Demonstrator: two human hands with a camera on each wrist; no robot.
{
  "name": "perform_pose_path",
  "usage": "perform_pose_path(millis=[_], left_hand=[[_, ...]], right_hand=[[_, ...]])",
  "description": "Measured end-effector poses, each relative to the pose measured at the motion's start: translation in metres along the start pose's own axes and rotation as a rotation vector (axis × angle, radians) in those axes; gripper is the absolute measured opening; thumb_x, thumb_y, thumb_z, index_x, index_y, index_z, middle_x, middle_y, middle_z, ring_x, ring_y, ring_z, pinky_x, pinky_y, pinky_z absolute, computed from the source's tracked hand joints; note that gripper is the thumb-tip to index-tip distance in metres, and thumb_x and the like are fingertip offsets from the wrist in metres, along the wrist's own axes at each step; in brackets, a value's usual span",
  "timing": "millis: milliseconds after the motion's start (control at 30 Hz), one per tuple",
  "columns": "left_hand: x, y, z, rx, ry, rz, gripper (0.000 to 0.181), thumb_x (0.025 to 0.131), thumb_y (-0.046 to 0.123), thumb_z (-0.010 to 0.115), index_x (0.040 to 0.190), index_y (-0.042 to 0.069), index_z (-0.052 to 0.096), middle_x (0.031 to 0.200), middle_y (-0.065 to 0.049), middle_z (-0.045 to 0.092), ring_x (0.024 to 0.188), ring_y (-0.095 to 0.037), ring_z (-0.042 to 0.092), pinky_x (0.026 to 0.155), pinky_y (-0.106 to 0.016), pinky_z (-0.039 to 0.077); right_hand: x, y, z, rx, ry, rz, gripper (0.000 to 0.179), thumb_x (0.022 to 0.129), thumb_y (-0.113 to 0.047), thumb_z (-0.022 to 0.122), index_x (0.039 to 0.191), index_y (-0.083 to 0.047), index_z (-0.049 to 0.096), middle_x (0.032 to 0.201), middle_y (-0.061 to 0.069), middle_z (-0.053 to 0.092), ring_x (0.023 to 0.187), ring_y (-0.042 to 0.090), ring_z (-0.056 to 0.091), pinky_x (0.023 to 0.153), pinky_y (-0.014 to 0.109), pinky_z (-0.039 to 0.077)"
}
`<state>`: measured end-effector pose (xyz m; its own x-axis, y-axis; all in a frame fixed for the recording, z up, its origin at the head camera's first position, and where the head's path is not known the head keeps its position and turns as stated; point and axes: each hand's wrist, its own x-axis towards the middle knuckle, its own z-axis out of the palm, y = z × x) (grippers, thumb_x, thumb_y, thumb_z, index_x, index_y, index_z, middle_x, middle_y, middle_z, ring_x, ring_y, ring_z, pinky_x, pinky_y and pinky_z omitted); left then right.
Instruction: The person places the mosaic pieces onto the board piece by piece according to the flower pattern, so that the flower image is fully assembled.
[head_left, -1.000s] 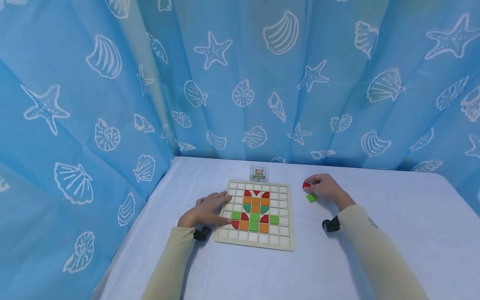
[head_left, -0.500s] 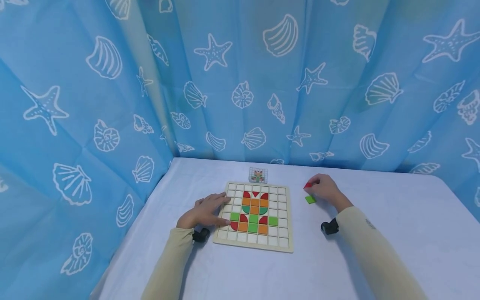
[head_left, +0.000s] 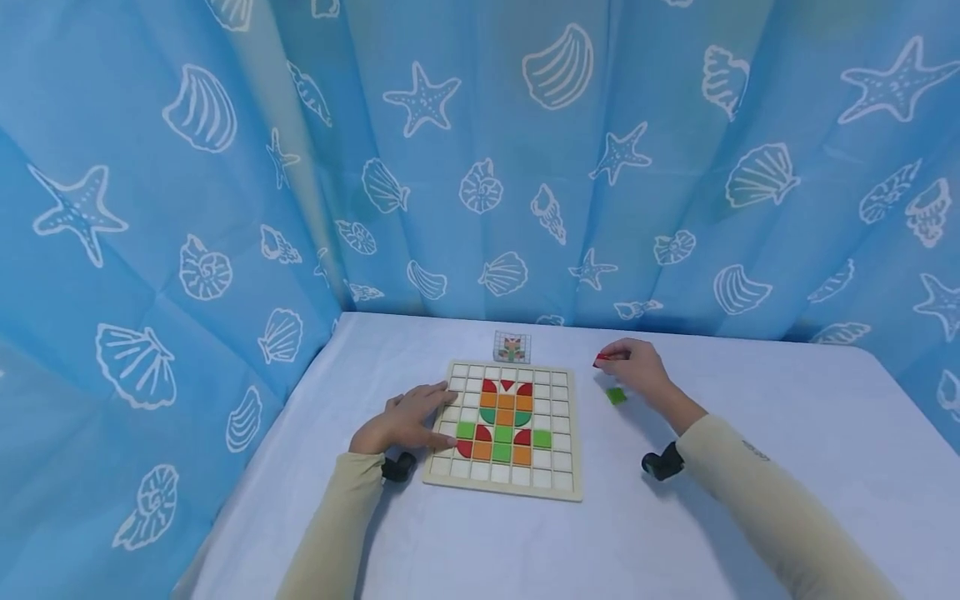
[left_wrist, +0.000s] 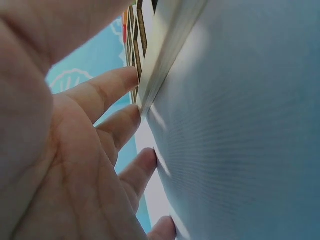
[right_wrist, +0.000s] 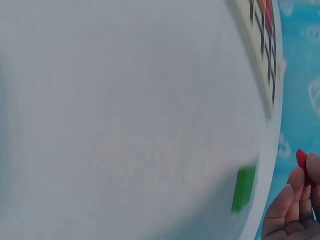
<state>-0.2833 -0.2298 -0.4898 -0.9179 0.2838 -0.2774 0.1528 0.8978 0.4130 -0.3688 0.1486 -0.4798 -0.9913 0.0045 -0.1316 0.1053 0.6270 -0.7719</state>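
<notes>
My right hand pinches a small red tile between thumb and fingers, right of the board; the right wrist view shows the red tile at the fingertips, its full shape hidden. A green tile lies on the table just below that hand. My left hand rests with spread fingers on the left edge of a wooden grid board. In the left wrist view two fingertips touch the board's rim. Red, orange, green and teal tiles form a flower-like pattern on the board.
Behind the board lies a small pattern card with a similar design. A white cloth covers the table. A blue curtain with shell prints hangs along the back and left side.
My right hand has lifted the red tile and moved slightly up and left with it, away from the green tile. The left hand stays on the board's edge.
</notes>
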Motion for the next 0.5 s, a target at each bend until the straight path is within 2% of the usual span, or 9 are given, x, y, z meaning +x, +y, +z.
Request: perform_pose_path(millis=[200,367,500], left_hand=[[0.002,0.002,-0.001,0.003,-0.002,0.005,0.087,0.081,0.053,0.076,0.154,0.026,0.037,0.165,-0.002,0.024,0.152,-0.029,0.019,0.118,-0.064,0.017],[0.001,0.002,-0.001,-0.005,0.002,0.002,0.087,0.080,0.052,0.077,0.153,0.025,0.037,0.165,-0.002,0.024,0.152,-0.029,0.019,0.117,-0.064,0.017],[0.000,0.002,0.001,-0.007,0.001,0.003,0.088,0.080,0.052,0.077,0.153,0.025,0.038,0.164,-0.002,0.025,0.152,-0.029,0.020,0.117,-0.065,0.016]], right_hand=[[-0.020,-0.017,0.014,0.024,-0.082,-0.019,0.025,0.091,-0.017,0.070,0.113,-0.005,0.066,0.108,0.014,0.067,0.089,0.024,0.061,0.074,0.029,0.056],[-0.038,-0.026,0.024,0.030,-0.140,-0.087,0.019,0.091,-0.017,0.070,0.105,-0.006,0.069,0.103,0.011,0.068,0.088,0.021,0.061,0.073,0.027,0.056],[-0.052,-0.029,0.032,0.023,-0.168,-0.120,0.014,0.091,-0.017,0.071,0.100,-0.008,0.070,0.095,0.008,0.066,0.085,0.021,0.057,0.068,0.026,0.052]])
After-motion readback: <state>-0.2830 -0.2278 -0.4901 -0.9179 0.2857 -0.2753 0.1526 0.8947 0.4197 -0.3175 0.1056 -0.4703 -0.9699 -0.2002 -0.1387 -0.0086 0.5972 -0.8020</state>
